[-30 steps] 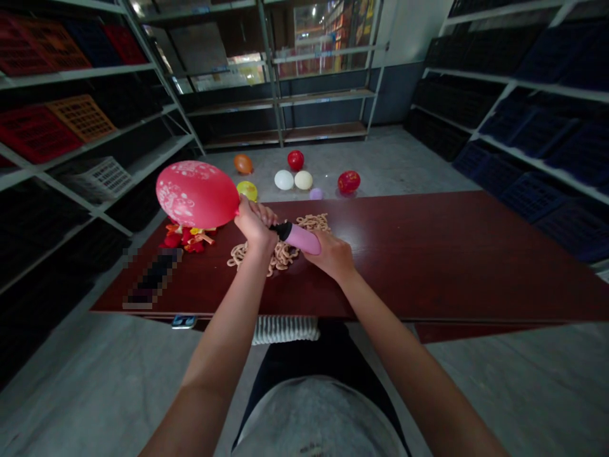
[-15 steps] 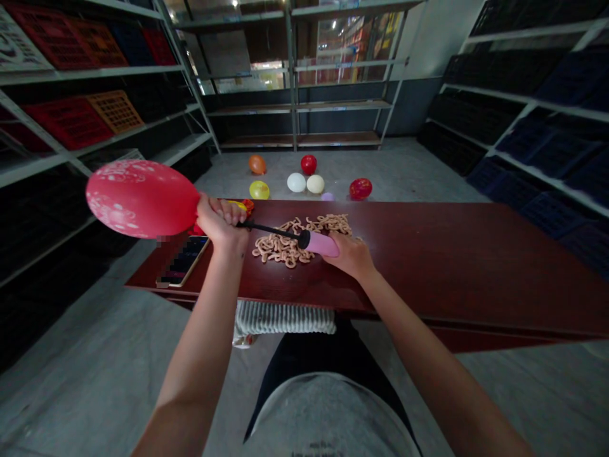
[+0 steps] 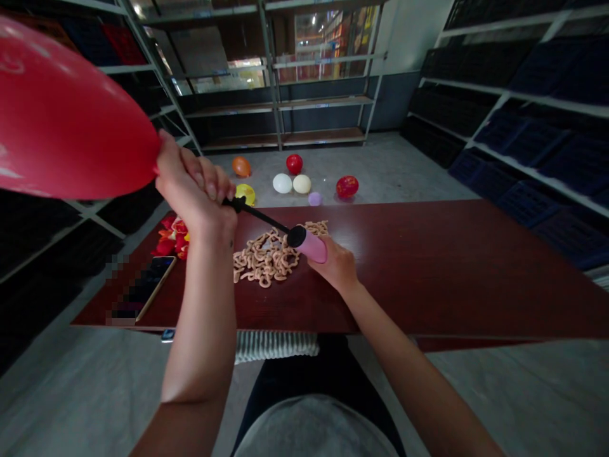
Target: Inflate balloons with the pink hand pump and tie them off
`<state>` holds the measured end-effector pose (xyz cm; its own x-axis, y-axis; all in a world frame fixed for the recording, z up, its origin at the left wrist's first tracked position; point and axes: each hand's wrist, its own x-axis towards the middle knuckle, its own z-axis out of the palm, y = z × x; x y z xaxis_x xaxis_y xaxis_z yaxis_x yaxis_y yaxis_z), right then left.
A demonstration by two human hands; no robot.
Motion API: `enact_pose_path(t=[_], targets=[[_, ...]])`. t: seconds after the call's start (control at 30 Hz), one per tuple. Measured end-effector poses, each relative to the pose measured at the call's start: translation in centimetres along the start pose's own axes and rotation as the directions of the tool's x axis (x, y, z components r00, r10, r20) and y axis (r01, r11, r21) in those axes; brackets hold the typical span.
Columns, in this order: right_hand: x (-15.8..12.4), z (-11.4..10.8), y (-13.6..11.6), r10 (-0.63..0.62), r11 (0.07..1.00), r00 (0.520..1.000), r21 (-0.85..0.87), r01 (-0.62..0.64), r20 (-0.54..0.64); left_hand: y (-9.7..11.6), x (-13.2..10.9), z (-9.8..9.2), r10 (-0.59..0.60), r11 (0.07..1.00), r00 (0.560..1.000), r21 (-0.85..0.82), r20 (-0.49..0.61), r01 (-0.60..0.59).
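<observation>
A large inflated red balloon [image 3: 71, 120] with pale print fills the upper left, partly cut off by the frame. My left hand [image 3: 193, 181] is closed around the balloon's neck and the black end of a hand balloon pump [image 3: 314, 245]; the neck itself is hidden by the fingers. A black rod joins that end to the pump's pink barrel. My right hand [image 3: 335, 263] is wrapped round the barrel, just over the table. Beneath the pump lies a pile of tan, curled, string-like pieces [image 3: 266, 257], whose kind I cannot make out.
On the dark red table [image 3: 428, 266], a phone [image 3: 150, 289] and several uninflated balloons [image 3: 172, 238] lie at left. Inflated balloons, including a red one [image 3: 294, 164] and a white one [image 3: 282, 183], rest on the floor beyond. Shelves [image 3: 323, 136] with crates line the sides.
The red balloon and my left hand have risen and come closer to the camera, and the balloon looks larger. The view has shifted somewhat. Both hands keep their holds.
</observation>
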<state>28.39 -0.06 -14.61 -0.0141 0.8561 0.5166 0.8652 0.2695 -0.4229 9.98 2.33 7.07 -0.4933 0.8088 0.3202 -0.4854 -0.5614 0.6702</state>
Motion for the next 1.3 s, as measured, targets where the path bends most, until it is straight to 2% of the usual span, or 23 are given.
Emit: enact_pose_path(t=[0.1,0.2,0.33,0.4,0.47,0.67,0.8,0.93,1.03,1.13,1.23,1.3], targets=[[0.0,0.0,0.2,0.068,0.998,0.998,-0.019,-0.068,0.003,-2.4,0.0,2.5,-0.032,0.999,0.998,0.002,0.056,0.032],[0.0,-0.1,0.2,0.111,0.993,0.994,-0.036,-0.111,-0.006,-6.1,-0.9,3.5,-0.077,0.997,0.992,0.027,0.098,0.074],[0.0,-0.1,0.3,0.149,0.988,0.988,-0.032,-0.150,-0.030,-10.7,-3.1,3.1,-0.189,0.980,0.976,0.084,0.113,0.180],[0.2,0.0,0.3,0.173,0.984,0.984,-0.040,-0.175,-0.040,-12.0,-4.0,2.7,-0.211,0.976,0.972,0.068,0.105,0.205],[0.2,0.0,0.4,0.179,0.982,0.983,-0.048,-0.181,-0.045,-12.3,-4.3,2.2,-0.227,0.974,0.969,0.042,0.097,0.224],[0.2,-0.4,0.2,0.076,0.995,0.997,-0.060,-0.078,-0.026,-11.2,-4.0,0.0,-0.246,0.969,0.969,-0.005,0.022,0.246],[0.0,-0.6,-0.4,-0.028,0.995,0.999,-0.096,0.025,-0.028,-10.1,-4.1,-3.0,-0.236,0.970,0.971,-0.067,-0.049,0.233],[-0.3,-0.2,-0.8,-0.141,0.973,0.990,-0.186,0.139,0.003,-8.6,-4.3,-6.2,-0.233,0.969,0.956,-0.126,-0.178,0.212],[-0.6,0.1,-0.8,-0.210,0.947,0.977,-0.240,0.215,0.045,-7.2,-3.8,-8.5,-0.233,0.967,0.942,-0.158,-0.242,0.199],[-0.7,0.2,-0.8,-0.276,0.919,0.960,-0.280,0.276,0.039,-5.4,-2.8,-10.8,-0.205,0.969,0.939,-0.189,-0.275,0.156],[-0.8,0.2,-0.7,-0.343,0.896,0.939,-0.292,0.334,0.022,-3.2,-1.5,-12.6,-0.176,0.972,0.946,-0.197,-0.271,0.125],[-0.8,0.3,-0.6,-0.367,0.890,0.930,-0.283,0.357,0.019,-1.6,-0.7,-13.1,-0.170,0.972,0.958,-0.198,-0.232,0.124]])
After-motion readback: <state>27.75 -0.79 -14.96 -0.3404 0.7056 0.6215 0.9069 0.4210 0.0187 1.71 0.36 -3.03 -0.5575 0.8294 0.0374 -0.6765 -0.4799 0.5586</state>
